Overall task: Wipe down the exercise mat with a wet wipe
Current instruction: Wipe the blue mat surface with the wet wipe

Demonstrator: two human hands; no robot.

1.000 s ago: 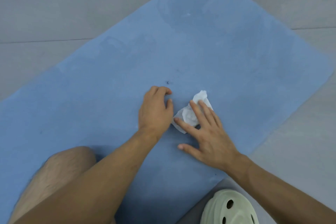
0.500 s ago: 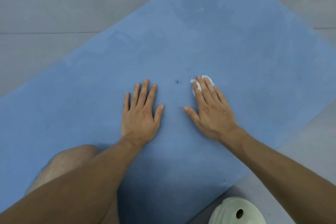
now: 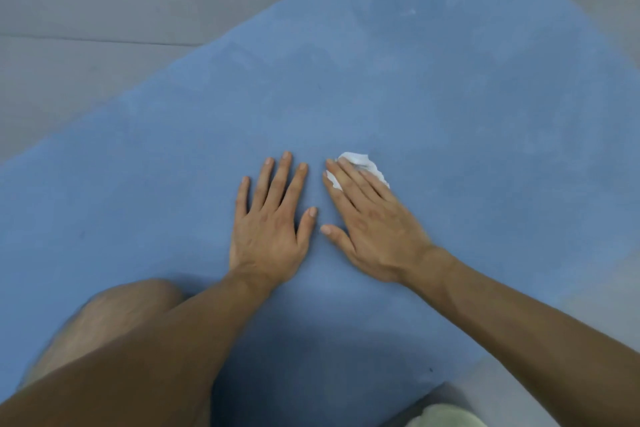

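1. Changes first, starting on the left: the left hand [image 3: 270, 218] had its fingers bent under a second ago. Now it lies flat, palm down on the exercise mat [image 3: 450, 107], fingers straight and slightly spread, gripping nothing.
2. The right hand [image 3: 374, 229] has closed the gap. Half a second ago a wide strip of blue lay between the two thumbs, and now the thumb tips nearly meet.
3. The wet wipe [image 3: 363, 163] has come along under the right hand's fingers. They are straight and press it to the mat, not curled round it. More white pokes out past the fingertips than half a second ago.
4. At the bottom right, the pale green clog [image 3: 446, 418] has slipped almost out of view, and only its rounded top edge shows.
5. Now surfaces, again from the left: the floor [image 3: 86, 10] is grey, smooth and matte, crossed by one thin seam line.
6. A bare knee [image 3: 128, 315] sits at the lower left, over the mat.
7. The mat is blue with a fine, soft-looking matte surface and straight edges, lying diagonally, with darker uneven patches toward its far end.
8. The wipe is white, thin and crumpled with a ragged edge. It sits mid-mat, just right of the left hand's fingertips.
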